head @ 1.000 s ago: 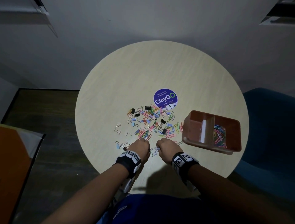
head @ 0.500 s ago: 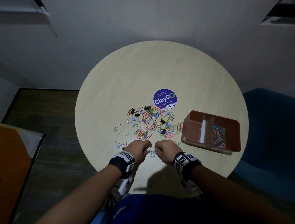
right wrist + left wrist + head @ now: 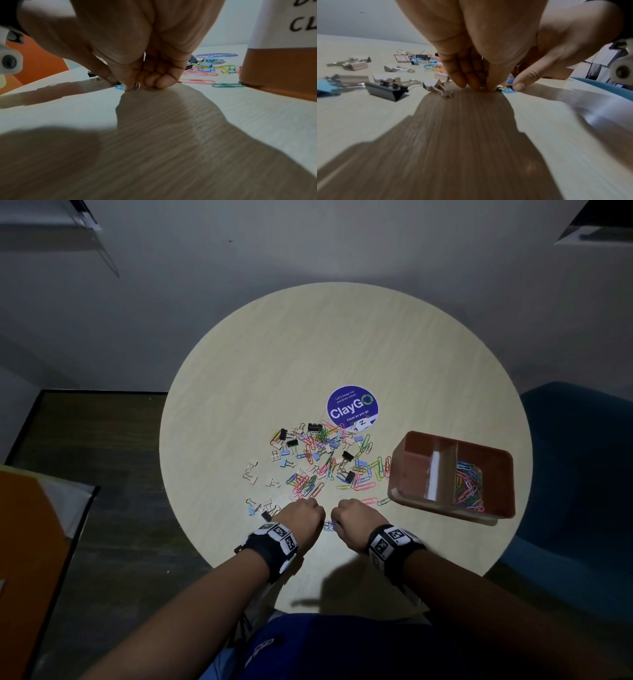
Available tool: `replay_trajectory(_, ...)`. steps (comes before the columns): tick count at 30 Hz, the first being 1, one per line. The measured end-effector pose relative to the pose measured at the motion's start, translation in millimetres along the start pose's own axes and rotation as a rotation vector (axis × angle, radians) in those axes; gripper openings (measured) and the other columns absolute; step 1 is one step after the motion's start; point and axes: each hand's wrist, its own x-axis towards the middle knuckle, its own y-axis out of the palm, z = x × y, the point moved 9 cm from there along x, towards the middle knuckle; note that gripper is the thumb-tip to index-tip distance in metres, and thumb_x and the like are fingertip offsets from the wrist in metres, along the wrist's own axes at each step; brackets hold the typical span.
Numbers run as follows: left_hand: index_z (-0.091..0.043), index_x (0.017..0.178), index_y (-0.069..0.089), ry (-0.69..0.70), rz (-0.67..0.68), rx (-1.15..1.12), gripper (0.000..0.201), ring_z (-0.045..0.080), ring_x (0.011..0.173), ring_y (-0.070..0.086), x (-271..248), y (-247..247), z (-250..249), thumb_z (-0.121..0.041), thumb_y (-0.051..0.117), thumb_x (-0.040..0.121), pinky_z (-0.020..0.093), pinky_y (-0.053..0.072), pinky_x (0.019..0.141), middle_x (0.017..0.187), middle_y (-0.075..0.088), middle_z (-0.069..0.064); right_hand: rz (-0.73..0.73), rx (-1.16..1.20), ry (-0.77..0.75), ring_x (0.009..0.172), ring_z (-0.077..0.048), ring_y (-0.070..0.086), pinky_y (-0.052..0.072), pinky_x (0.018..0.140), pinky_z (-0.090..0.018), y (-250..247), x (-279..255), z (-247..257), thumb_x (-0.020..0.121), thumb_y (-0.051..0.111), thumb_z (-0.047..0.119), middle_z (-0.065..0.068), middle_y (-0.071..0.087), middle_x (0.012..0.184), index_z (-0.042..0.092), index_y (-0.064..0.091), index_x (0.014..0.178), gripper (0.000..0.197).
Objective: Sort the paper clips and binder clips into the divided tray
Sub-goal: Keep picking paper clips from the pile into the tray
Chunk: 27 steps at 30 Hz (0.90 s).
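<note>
Coloured paper clips and small binder clips lie mixed in a pile point(image 3: 325, 460) mid-table. The brown divided tray point(image 3: 452, 508) sits to the right; its right compartment holds paper clips point(image 3: 467, 486) and its left one looks bare. My left hand point(image 3: 303, 518) and right hand point(image 3: 354, 523) sit knuckles-up side by side at the near edge of the pile. Blue paper clips point(image 3: 329, 525) lie between them. The left hand point(image 3: 477, 86) has its fingertips bunched on the table, a thin wire showing inside. The right hand point(image 3: 137, 86) pinches a pale clip.
A few loose binder clips point(image 3: 260, 506) lie left of my left hand, one of them black point(image 3: 385, 90). A purple round sticker point(image 3: 352, 409) lies beyond the pile. The round table point(image 3: 342, 344) drops off close behind my wrists. A blue chair point(image 3: 582, 474) stands right, an orange object point(image 3: 27, 542) left.
Hardly anything: both hands stay curled at the same spot by the near clips, and the left wrist has shifted slightly.
</note>
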Motion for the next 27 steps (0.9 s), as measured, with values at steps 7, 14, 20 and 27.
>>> replay_trajectory(7, -0.011, 0.106, 0.062, -0.037, 0.037, 0.0, 0.02, 0.028, 0.093, 0.058, -4.0, 2.8, 1.1, -0.021, 0.05, 0.093, 0.036, 0.049, 0.074, 0.102, 0.06, 0.01, 0.029, -0.054, 0.037, 0.107, -0.032, 0.052, 0.048, 0.083, -0.04, 1.4, -0.1, 5.9, 0.094, 0.048, 0.017, -0.016, 0.058, 0.111, 0.003, 0.059, 0.112, 0.026)
replay_trajectory(14, -0.015, 0.089, 0.061, -0.203, -0.023, -0.299, 0.016, 0.025, 0.081, 0.059, -10.8, -9.3, 14.5, -0.023, 0.048, 0.089, 0.032, 0.048, 0.067, 0.09, 0.06, 0.006, 0.03, 0.235, 0.154, 0.087, -0.031, 0.06, 0.043, 0.064, -0.03, -4.1, -15.9, -12.3, 0.086, 0.055, 0.017, -0.011, 0.064, 0.094, 0.015, 0.061, 0.084, 0.007)
replay_trajectory(20, -0.023, 0.079, 0.062, -0.326, -0.105, -0.542, 0.017, 0.016, 0.07, 0.062, -6.4, -32.5, 13.3, -0.033, 0.049, 0.082, 0.029, 0.054, 0.063, 0.077, 0.066, -0.005, -0.199, 0.708, 0.279, 0.058, -0.013, 0.059, 0.05, 0.055, -0.027, -25.1, -44.0, -46.1, 0.081, 0.065, 0.019, 0.001, 0.067, 0.071, 0.021, 0.065, 0.073, 0.008)
replay_trajectory(27, -0.017, 0.087, 0.064, -0.162, -0.264, -0.62, 0.003, 0.023, 0.079, 0.063, 37.4, -103.1, -43.0, -0.017, 0.062, 0.085, 0.031, 0.05, 0.071, 0.083, 0.069, 0.003, -0.514, 0.951, 0.316, 0.054, -0.014, 0.057, 0.053, 0.052, -0.03, -78.8, -90.3, -98.9, 0.083, 0.069, 0.009, -0.003, 0.064, 0.065, 0.019, 0.065, 0.075, 0.013)
